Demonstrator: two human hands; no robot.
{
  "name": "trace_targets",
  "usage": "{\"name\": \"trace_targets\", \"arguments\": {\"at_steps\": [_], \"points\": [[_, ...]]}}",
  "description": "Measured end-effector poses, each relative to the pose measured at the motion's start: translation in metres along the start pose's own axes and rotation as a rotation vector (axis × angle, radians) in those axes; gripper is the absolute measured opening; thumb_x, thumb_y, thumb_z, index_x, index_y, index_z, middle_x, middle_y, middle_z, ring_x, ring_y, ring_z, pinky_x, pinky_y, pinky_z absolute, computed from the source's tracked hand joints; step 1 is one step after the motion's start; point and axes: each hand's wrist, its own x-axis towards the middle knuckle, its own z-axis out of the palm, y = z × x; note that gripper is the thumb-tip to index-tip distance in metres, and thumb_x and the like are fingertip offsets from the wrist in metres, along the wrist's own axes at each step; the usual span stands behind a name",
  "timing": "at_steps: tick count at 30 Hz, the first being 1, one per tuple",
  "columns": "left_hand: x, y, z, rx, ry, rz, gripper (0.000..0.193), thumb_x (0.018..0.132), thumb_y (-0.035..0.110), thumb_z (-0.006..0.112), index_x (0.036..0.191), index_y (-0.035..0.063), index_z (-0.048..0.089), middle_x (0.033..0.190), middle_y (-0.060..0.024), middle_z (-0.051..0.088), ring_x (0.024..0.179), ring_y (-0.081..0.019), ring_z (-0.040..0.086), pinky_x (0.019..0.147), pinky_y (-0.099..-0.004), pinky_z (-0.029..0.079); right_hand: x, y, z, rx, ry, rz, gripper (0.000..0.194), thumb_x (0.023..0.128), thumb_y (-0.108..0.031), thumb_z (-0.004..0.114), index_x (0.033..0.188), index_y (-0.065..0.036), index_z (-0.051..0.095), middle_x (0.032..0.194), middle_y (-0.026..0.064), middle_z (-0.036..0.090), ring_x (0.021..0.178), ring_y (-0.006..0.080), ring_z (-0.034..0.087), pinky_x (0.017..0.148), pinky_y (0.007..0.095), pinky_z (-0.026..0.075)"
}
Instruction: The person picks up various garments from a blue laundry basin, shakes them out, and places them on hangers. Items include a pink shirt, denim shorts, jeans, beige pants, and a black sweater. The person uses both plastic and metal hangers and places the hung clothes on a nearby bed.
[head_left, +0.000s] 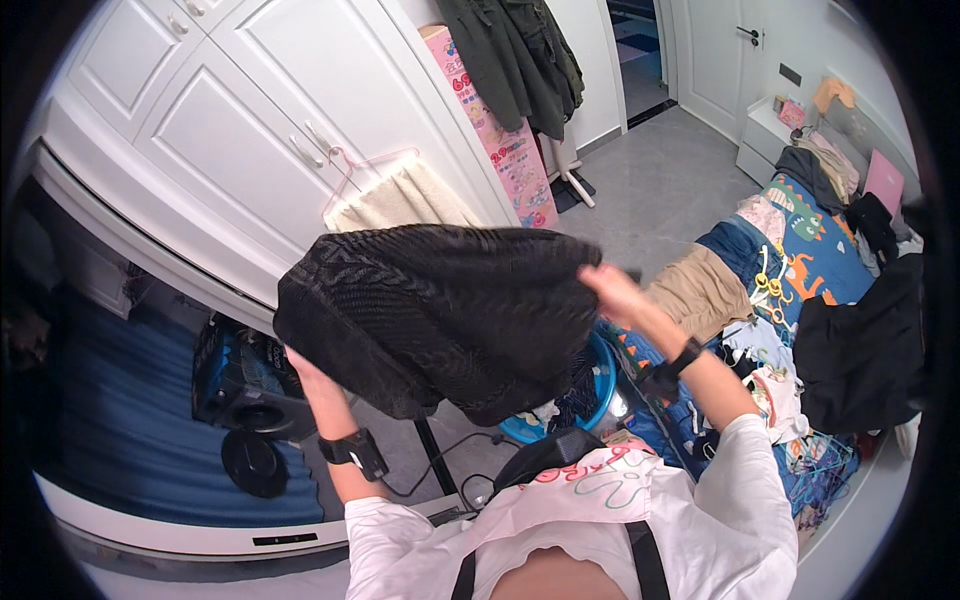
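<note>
A black cable-knit garment (442, 315) is spread out in the air before me, between my two hands. My left hand (304, 367) is at its lower left side, with the fingers hidden by the cloth; the cloth appears to rest on it. At the garment's right edge, my right hand (611, 292) grips the knit, slightly blurred. Behind the garment, a cream cloth (409, 195) hangs on a pink hanger (345, 180) from a wardrobe handle. Under the garment's right part stands a blue basin (604, 390) with dark clothes in it.
White wardrobe doors (247, 105) rise ahead on the left. A bed (806, 255) on the right carries clothes and yellow hangers (769, 283). Dark jackets (517, 67) hang on a stand. Near my left arm is a black speaker (262, 412); a cable (442, 457) crosses the floor.
</note>
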Motion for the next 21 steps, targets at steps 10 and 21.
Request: {"name": "trace_targets", "arguments": {"at_steps": [10,21], "points": [[0.005,-0.027,-0.008,-0.194,-0.263,-0.25,0.055,0.094,0.03,0.032,0.138,-0.0022,0.026,0.135,-0.023,0.038,0.122,-0.0344,0.041,0.104,-0.0474,0.029,-0.064,-0.114,-0.04,0.242,-0.119,-0.377,0.049,0.086,-0.025,0.059,0.129,-0.009,0.041,0.117,0.0101,0.055,0.106,0.0226,0.055,0.091,0.039,0.045],[-0.028,-0.072,-0.036,0.013,-0.303,0.071,0.047,0.095,0.029,0.032,0.129,-0.0018,0.041,0.127,-0.0153,0.048,0.115,-0.0281,0.048,0.099,-0.0399,0.039,-0.072,-0.088,-0.041,0.439,-0.15,-0.17,0.047,0.092,-0.04,0.046,0.103,0.004,0.059,0.103,0.0146,0.063,0.091,0.0235,0.063,0.085,0.037,0.049]]}}
